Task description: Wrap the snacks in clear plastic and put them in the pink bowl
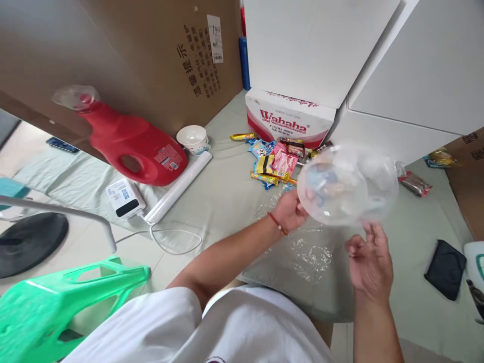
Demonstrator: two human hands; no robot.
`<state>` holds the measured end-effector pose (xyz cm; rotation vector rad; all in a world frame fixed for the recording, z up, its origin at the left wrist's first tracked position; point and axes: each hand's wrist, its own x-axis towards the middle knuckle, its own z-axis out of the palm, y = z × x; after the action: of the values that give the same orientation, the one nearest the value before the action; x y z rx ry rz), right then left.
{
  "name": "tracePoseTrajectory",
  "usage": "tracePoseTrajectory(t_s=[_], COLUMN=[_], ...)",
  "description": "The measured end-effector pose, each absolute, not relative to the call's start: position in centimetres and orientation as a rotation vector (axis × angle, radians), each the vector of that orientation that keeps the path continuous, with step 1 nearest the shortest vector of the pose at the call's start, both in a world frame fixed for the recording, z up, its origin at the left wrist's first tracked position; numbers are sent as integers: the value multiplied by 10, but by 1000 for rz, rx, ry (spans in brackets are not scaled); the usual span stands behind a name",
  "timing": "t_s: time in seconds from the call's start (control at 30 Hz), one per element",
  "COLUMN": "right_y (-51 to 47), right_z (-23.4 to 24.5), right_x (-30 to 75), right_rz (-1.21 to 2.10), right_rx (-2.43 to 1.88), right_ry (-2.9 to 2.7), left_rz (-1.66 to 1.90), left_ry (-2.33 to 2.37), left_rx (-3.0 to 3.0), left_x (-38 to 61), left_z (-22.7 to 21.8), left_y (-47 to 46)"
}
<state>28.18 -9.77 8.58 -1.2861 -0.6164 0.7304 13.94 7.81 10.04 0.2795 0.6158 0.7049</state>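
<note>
Both hands are up over the mat [227, 196]: the left hand [291, 210] pinches the near-left rim of the bowl [340, 186], which is clear and held in the air above the film [306, 257]. The right hand [370, 264] hangs just under it, fingers loosely spread, touching nothing I can make out (the bowl is blurred). To do this well, I judge the right palm should come under the rim so both hands carry it level, well clear of the snacks [274, 164].

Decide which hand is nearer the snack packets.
Left. The left hand grips the clear bowl just beside the snack packets; the right hand hovers open under the bowl, farther away.
</note>
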Motion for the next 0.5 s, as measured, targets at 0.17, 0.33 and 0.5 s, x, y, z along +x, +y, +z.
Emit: tracePoseTrajectory(t_s=[0.17,0.33,0.5], right_y=[-124,-155,-142], right_z=[88,93,78], right_x=[285,352,461], right_rz=[784,72,-379], right_rx=[-1222,-1848,-2501], right_ry=[-608,-746,-1207], left_rz=[551,706,441], left_ry=[677,820,1026], left_rx=[585,1842,2564], left_x=[147,96,32], left_z=[66,42,10], left_y=[5,4,13])
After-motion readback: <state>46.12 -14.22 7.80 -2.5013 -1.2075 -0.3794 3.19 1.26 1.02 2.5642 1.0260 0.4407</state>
